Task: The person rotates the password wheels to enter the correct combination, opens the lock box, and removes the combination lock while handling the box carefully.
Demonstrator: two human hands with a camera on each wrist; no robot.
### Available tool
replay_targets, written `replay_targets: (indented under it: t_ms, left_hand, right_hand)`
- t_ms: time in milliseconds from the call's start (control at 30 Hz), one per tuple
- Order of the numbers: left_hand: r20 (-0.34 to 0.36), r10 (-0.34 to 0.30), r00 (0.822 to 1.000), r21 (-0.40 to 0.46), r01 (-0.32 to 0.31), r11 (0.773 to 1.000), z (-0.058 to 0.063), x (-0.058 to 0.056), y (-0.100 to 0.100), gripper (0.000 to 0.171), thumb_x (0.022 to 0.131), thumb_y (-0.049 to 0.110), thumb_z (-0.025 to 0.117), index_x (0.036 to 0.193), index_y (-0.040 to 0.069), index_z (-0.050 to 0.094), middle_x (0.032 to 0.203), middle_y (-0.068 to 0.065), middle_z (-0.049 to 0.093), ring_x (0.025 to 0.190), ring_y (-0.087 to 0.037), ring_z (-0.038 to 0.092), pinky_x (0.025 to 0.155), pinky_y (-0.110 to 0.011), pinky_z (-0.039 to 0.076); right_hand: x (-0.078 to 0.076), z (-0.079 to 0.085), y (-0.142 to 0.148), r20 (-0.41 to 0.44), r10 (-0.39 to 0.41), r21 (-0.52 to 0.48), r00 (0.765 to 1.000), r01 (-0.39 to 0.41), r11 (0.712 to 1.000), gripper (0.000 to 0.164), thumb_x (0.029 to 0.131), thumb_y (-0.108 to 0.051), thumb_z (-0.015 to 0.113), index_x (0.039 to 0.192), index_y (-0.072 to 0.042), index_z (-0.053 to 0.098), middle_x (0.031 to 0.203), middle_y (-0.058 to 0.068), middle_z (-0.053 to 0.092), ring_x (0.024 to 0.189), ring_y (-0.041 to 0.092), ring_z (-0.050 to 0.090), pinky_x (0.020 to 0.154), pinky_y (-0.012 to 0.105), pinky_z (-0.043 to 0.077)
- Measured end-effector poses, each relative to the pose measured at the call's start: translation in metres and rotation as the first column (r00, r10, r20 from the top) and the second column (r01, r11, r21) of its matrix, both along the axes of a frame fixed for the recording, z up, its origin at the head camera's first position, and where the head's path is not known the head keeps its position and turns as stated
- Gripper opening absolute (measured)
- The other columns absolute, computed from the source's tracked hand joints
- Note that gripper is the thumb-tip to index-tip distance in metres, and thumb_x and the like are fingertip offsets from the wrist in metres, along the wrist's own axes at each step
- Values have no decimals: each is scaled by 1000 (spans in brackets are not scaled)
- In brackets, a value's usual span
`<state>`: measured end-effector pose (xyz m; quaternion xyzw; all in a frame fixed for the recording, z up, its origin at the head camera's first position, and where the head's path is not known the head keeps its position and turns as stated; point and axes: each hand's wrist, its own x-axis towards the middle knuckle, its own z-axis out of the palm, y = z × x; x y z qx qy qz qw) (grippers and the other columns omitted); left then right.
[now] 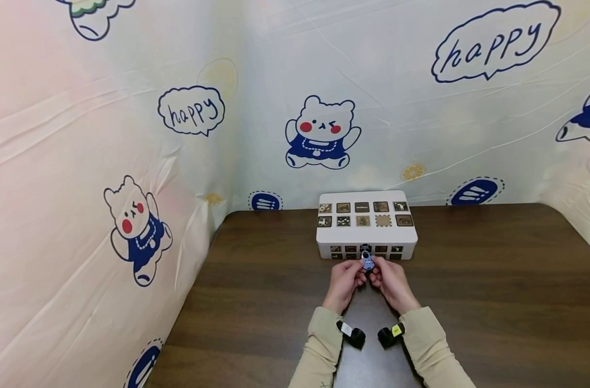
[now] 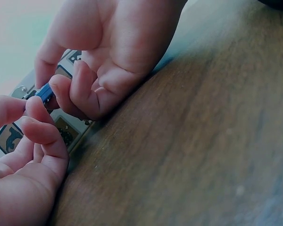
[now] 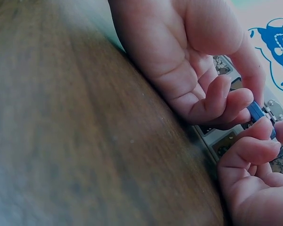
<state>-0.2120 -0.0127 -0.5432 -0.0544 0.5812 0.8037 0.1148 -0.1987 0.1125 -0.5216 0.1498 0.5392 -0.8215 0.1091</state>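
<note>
A small blue padlock [image 1: 367, 263] with a pale pattern on its face is at the metal latch [image 1: 366, 248] on the front of a white box [image 1: 365, 231]. My left hand [image 1: 344, 283] pinches the padlock's left side between thumb and fingertips. On its right side, my right hand [image 1: 393, 283] does the same. The padlock's blue edge [image 2: 45, 92] shows between the fingertips of both hands in the left wrist view. In the right wrist view, the latch plate [image 3: 274, 110] sits just beyond the blue body. Fingers partly hide the shackle.
Small dark and tan picture squares cover the box. It stands at the back of a brown wood-grain table [image 1: 256, 291], close to a pale cloth [image 1: 256, 134] with cartoon bears. A grey strip [image 1: 372, 361] lies between the forearms, and each wrist wears a black camera.
</note>
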Motion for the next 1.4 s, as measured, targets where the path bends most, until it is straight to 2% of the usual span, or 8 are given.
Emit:
replay_targets:
  t_ms: [533,833,1400]
  left_hand:
    - [-2,-6,1000,1,6,1000,1,1,0,19,81,18,63,87,0,65,70,-3,58,51,-7,52,45,-17,43]
    - [-5,-4,1000,5,4,1000,1,0,0,18,81,17,63,86,0,64,70,-4,57,50,-7,52,45,-16,42]
    - [-7,1,1000,2,-1,1000,-1,-1,0,18,82,14,61,88,-2,64,69,-4,56,51,-8,51,46,-16,42]
  right_hand:
    - [-1,-4,-2,-21,-2,58,1000,3,998,21,87,-22,56,76,-5,51,60,-3,46,50,6,45,44,16,37]
    - [-1,-4,-3,-49,11,122,999,-5,993,18,88,-18,53,82,-1,52,58,-2,47,50,7,44,44,17,37]
    - [0,-3,-1,-60,34,149,998,-25,989,14,88,-14,51,91,0,51,61,0,48,52,7,43,46,17,37]
